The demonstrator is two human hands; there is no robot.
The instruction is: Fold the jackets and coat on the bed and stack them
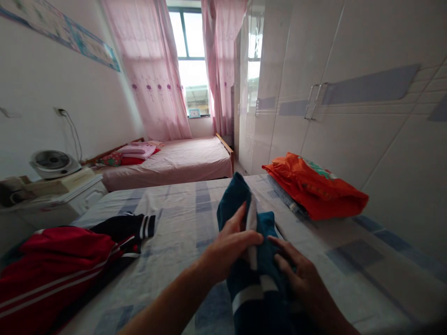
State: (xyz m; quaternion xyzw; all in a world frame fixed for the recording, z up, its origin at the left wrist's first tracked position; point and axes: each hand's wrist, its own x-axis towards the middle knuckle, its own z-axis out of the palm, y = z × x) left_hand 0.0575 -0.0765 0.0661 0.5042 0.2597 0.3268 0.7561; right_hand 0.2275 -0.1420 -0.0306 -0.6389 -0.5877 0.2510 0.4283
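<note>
A teal and navy garment with white stripes (247,294) is bunched and partly folded over the bed in front of me. My left hand (230,244) grips its upper fold, thumb on the white stripe and fingers round the cloth. On the garment's right side, my right hand (296,270) has its fingers bent against the fabric, holding it from that side. The garment's lower part runs into dark shadow, so its full shape cannot be made out. To the left lies a red and navy garment with white stripes (70,260), loosely spread on the bed.
A blue and white checked sheet (174,223) covers the near bed. Folded orange clothing (314,186) rests on grey-blue cloth (284,193) at right, beside a white wardrobe (366,139). Beyond stands a pink-covered bed (188,156); a fan (54,163) sits at left.
</note>
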